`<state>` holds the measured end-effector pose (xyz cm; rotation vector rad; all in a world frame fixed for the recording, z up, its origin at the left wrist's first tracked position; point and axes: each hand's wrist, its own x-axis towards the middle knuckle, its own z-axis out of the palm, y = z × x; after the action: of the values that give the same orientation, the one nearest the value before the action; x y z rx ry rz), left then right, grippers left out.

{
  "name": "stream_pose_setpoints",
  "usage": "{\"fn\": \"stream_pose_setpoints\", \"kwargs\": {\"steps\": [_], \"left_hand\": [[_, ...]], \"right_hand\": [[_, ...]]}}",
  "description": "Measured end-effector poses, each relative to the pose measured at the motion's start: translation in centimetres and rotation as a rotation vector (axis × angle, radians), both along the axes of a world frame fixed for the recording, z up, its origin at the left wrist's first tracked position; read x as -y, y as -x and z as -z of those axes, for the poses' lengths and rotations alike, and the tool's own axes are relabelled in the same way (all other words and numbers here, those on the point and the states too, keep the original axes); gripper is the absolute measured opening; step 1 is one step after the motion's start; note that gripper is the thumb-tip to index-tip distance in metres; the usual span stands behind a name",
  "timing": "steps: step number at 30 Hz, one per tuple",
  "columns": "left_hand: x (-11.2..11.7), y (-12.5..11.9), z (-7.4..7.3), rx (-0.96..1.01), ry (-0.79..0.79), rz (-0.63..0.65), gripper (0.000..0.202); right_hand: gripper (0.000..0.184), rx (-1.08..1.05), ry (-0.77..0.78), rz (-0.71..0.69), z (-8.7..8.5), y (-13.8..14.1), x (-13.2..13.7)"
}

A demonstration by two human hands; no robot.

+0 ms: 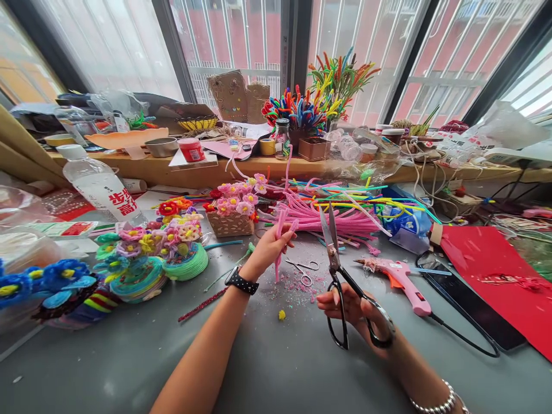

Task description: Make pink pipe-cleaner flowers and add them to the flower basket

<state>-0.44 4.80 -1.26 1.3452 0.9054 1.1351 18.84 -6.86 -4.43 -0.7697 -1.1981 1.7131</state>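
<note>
My left hand [267, 248] is closed around a bent pink pipe cleaner [280, 233], held upright above the grey table [267, 356]. My right hand [351, 307] grips the black handles of large scissors [333, 247], blades pointing up and slightly apart, just right of the pipe cleaner. Pink fluff trimmings [297, 284] and a small pair of silver scissors [304, 269] lie on the table between my hands. A heap of pink pipe cleaners [336, 221] lies behind them.
A pink glue gun [399, 276] and a black phone [472, 307] lie to the right, beside red paper [495, 270]. Pipe-cleaner flower baskets [233, 210] and coils [142, 270] sit left, with a water bottle [101, 187]. A cluttered shelf [259, 167] runs behind.
</note>
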Motion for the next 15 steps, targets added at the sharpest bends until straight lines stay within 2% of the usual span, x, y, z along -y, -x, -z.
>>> {"fn": "stream_pose_setpoints", "kwargs": {"steps": [7,15], "left_hand": [[0.0,0.1,-0.3,-0.017,-0.058,-0.112,0.018],[-0.1,0.0,-0.1,-0.124,-0.181,-0.177,0.011]], "right_hand": [[0.050,-0.029,0.021,-0.088,-0.4,0.2,0.1],[0.047,-0.083,0.014,-0.157,0.6,0.5,0.3]]}}
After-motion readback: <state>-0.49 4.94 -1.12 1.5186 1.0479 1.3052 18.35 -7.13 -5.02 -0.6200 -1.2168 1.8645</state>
